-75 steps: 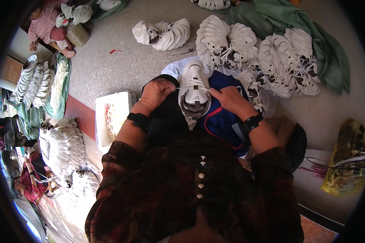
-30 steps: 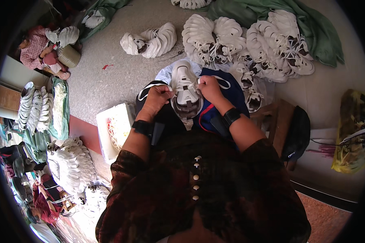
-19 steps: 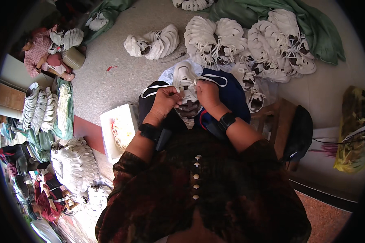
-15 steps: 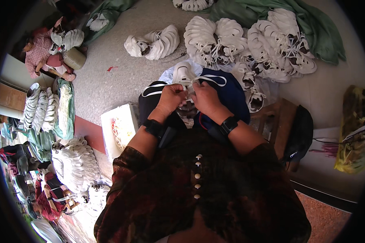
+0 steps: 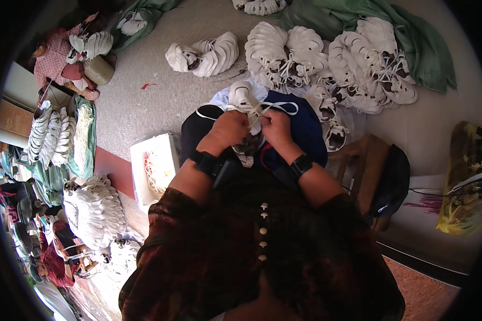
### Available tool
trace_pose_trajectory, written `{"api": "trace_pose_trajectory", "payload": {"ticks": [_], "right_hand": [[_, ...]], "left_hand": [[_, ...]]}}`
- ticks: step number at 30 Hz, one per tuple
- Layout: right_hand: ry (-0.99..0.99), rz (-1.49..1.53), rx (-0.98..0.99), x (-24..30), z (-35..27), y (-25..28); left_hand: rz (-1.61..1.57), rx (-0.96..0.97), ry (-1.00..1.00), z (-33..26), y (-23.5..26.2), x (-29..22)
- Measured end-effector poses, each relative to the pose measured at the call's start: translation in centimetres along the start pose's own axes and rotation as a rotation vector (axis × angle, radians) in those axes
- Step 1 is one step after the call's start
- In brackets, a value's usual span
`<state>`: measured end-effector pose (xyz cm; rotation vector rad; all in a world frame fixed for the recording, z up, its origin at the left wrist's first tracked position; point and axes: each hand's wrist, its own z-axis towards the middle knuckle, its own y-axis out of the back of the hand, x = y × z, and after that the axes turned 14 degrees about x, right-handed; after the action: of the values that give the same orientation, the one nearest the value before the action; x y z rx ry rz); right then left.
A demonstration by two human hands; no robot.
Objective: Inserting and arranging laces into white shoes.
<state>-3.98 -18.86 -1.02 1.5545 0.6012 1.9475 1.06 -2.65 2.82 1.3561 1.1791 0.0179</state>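
Observation:
A white shoe upper (image 5: pixel 242 92) lies over my lap, its toe pointing away from me. White shoelace (image 5: pixel 288 110) runs across it and loops out to both sides. My left hand (image 5: pixel 230 128) is closed on the lace at the left of the upper's opening, its fingertips partly hidden. On the other side my right hand (image 5: pixel 277 130) pinches the lace, with the strands crossing between the two hands. Both wrists wear dark bands. Dark blue cloth (image 5: pixel 309 128) and a white sheet lie beneath the upper.
Bundled white shoe uppers (image 5: pixel 286 53) lie ahead and to the right near green sacking (image 5: pixel 412 48). A white box (image 5: pixel 172 155) of laces stands at my left. At my right is a wooden stool (image 5: pixel 361 160) with a black bag (image 5: pixel 392 182). Other people (image 5: pixel 53 59) sit at the far left.
My hands have moved slightly apart, the right one rightward and more tightly curled. The lace now shows crossed between them, and the left-hand loop has narrowed. The view has shifted a little.

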Motion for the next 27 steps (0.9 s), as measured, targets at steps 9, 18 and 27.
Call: {"api": "trace_pose_trajectory", "payload": {"ticks": [9, 18, 27], "right_hand": [[0.302, -0.075, 0.214, 5.2, 2.4, -1.4], [-0.273, 0.509, 0.502, 4.8, 2.5, -3.7], [-0.163, 0.301, 0.443, 2.6, 1.9, -4.5]], "left_hand": [[-1.037, -0.142, 0.255, -6.6, 2.2, 6.4], [-0.769, -0.348, 0.172, -1.3, -0.2, 5.3], [-0.321, -0.440, 0.243, 0.2, -0.4, 4.3]]}}
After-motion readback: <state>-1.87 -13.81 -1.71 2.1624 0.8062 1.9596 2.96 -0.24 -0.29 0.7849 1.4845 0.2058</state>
